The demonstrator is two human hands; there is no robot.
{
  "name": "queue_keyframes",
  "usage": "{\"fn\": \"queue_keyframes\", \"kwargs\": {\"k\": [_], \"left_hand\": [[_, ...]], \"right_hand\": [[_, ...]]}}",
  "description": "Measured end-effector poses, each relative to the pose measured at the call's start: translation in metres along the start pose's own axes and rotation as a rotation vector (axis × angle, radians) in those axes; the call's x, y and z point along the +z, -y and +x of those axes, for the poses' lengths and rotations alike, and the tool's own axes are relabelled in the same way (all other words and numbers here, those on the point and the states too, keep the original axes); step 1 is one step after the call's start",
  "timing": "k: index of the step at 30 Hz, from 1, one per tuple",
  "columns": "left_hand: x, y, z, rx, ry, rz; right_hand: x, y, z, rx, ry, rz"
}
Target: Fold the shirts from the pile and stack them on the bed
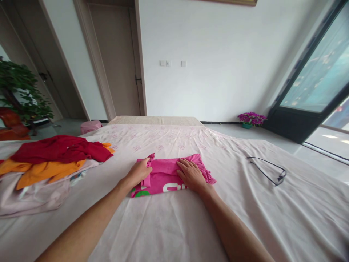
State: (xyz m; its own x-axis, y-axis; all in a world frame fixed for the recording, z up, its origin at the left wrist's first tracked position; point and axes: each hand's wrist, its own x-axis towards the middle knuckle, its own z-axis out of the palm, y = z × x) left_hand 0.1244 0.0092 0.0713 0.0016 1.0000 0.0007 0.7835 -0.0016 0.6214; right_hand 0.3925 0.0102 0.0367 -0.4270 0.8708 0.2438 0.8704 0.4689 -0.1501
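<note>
A bright pink garment (165, 171), likely a T-shirt, lies folded into a wide strip on the sheet, with white lettering and a green print along its near side. My left hand (140, 170) grips the garment's left end, where a small flap is folded over between thumb and fingers. Flat on its right part rests my right hand (191, 174), fingers stretched out and slightly apart. The cloth beyond the right hand is gathered in creases.
A pile of clothes (60, 151) in red, orange and pale pink lies at the left. Black-framed glasses (272, 171) rest on the white sheet (169, 225) at the right. Past the covered surface are a pink stool (91, 126) and purple flowers (251, 118).
</note>
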Motion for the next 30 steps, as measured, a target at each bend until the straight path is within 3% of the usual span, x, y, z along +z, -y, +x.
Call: {"fn": "queue_keyframes", "kwargs": {"k": [10,14,15,17,19,21,26,30], "left_hand": [[0.032,-0.023,-0.002,-0.011,0.049,-0.039],[0.027,-0.023,-0.010,0.003,0.170,-0.142],[0.024,-0.022,-0.012,0.025,0.174,-0.172],[0.016,-0.019,-0.015,0.099,0.065,-0.162],[0.013,-0.015,-0.016,0.211,-0.113,-0.031],[0.018,-0.010,-0.016,0.325,-0.203,0.150],[0.050,0.004,-0.019,0.539,-0.085,0.401],[0.059,0.012,-0.021,0.579,-0.058,0.446]], "right_hand": [[0.000,0.001,0.002,0.009,0.006,-0.012],[0.000,0.001,0.001,0.010,0.005,-0.016],[0.000,0.002,0.001,0.012,0.007,-0.016],[0.000,0.002,0.001,0.018,0.011,-0.014],[0.000,0.002,0.001,0.019,0.010,-0.014],[0.001,0.002,0.001,0.016,0.012,-0.016],[0.001,0.002,0.002,0.013,0.025,-0.032],[-0.001,0.004,0.002,0.018,0.040,-0.039]]}}
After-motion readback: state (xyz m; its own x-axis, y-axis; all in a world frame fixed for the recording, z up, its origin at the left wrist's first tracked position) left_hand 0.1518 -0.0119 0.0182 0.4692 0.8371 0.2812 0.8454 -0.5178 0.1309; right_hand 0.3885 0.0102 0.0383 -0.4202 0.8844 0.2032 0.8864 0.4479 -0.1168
